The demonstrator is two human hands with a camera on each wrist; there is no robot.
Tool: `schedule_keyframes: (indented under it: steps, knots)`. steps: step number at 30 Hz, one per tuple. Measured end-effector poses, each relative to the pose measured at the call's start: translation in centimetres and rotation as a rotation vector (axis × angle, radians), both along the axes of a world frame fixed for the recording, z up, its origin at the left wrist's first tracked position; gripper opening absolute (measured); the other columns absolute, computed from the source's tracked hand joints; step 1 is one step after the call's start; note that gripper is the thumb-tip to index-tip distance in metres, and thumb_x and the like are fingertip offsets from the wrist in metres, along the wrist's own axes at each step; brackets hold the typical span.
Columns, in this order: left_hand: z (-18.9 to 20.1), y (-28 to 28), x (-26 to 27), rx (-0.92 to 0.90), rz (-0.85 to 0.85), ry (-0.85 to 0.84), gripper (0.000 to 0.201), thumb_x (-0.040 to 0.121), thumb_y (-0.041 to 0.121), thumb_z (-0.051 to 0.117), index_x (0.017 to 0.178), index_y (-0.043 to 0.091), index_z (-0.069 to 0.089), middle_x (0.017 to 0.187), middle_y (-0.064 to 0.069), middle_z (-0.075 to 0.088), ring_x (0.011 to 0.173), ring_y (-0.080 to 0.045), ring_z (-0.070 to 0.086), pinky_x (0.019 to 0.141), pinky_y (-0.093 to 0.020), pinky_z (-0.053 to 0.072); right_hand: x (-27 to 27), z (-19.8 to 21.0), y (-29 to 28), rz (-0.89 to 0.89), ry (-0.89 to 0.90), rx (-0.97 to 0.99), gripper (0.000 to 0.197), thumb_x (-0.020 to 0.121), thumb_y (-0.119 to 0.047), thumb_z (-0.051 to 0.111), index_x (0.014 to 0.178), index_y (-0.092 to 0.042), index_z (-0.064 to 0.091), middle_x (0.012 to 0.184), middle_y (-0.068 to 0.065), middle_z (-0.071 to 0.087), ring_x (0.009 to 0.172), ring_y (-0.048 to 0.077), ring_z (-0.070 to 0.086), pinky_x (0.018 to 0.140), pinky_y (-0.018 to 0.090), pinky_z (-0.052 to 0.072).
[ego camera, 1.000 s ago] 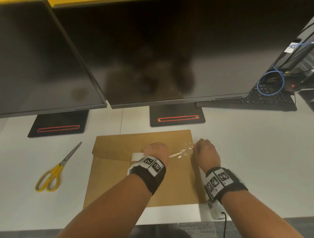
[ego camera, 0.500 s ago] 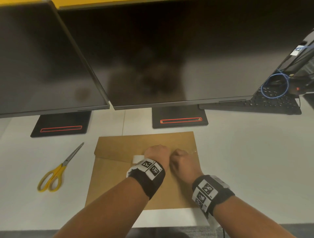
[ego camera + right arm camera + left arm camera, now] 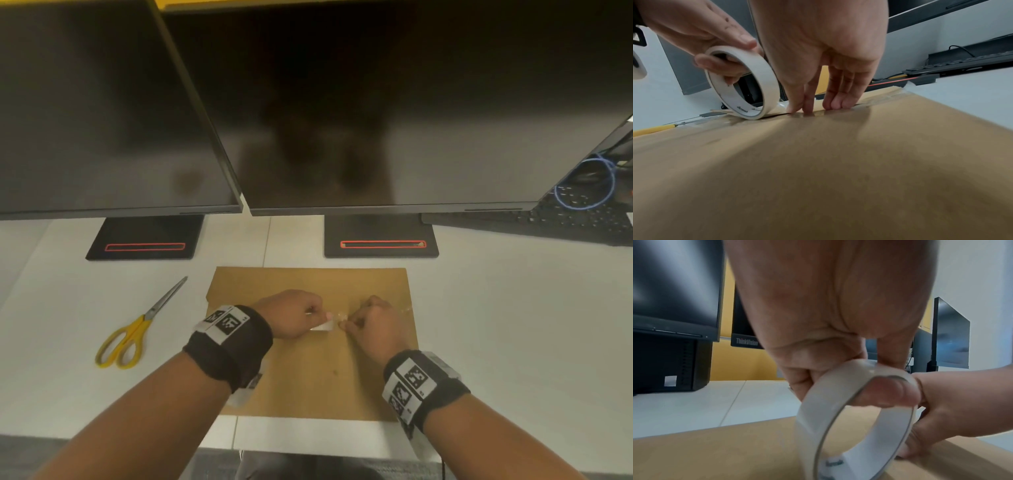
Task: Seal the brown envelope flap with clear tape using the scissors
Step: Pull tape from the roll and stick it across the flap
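Observation:
The brown envelope (image 3: 308, 377) lies flat on the white desk, flap side up. My left hand (image 3: 308, 311) grips the white-cored roll of clear tape (image 3: 744, 81), thumb inside the core, and stands it on edge on the flap seam. Close to its right, my right hand (image 3: 352, 322) presses its straight fingertips (image 3: 836, 104) down on the seam. A strip of clear tape (image 3: 885, 97) lies along the flap from those fingers to the envelope's right edge. The yellow-handled scissors (image 3: 137, 329) lie untouched on the desk, left of the envelope.
Two dark monitors overhang the desk, with their black bases (image 3: 380, 236) just behind the envelope. A black keyboard (image 3: 548, 219) with a blue cable loop sits at the back right. The desk's front edge (image 3: 308, 448) runs close below the envelope.
My right hand held a lifted stretch of tape out to the right. It has come down and leftward beside the left hand, and the strip now lies on the flap.

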State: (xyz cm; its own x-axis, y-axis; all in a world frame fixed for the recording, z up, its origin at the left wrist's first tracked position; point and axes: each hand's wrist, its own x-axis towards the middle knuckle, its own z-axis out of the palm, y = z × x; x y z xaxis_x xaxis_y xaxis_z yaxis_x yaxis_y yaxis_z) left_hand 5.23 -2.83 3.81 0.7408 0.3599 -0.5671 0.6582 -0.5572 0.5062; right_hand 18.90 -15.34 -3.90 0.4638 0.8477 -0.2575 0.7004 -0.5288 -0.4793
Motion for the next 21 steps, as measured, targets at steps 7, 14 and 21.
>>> schedule_keyframes:
  steps: [7,14,21]
  knots:
    - [-0.3,1.7,-1.0,0.256,-0.002,0.178,0.034,0.094,0.043,0.047,0.071,0.018,0.048,0.068,0.003,0.049,0.069,-0.018,0.050,0.063,-0.029,0.037,-0.4,0.0,0.4,-0.032,-0.022,-0.001,0.023,0.084,-0.039,0.064,0.086,-0.018,0.073,0.099,0.000,0.057,0.095,0.021,0.054,0.069,0.024,0.037]
    - [-1.4,1.3,-1.1,0.453,0.077,0.353,0.027,0.092,0.039,0.048,0.080,0.016,0.056,0.079,0.001,0.055,0.074,-0.018,0.055,0.064,-0.028,0.043,-0.4,0.0,0.6,-0.024,-0.056,-0.040,0.024,0.085,-0.041,0.061,0.090,-0.021,0.073,0.104,0.000,0.057,0.098,0.021,0.054,0.070,0.025,0.037]
    - [-1.4,0.3,0.4,0.540,0.060,0.467,0.016,0.092,0.021,0.052,0.098,0.012,0.065,0.092,-0.001,0.065,0.078,-0.019,0.059,0.063,-0.029,0.044,-0.9,0.1,1.1,-0.025,-0.109,-0.112,0.049,0.077,-0.069,0.049,0.081,-0.025,0.070,0.099,-0.001,0.056,0.096,0.020,0.052,0.073,0.030,0.044]
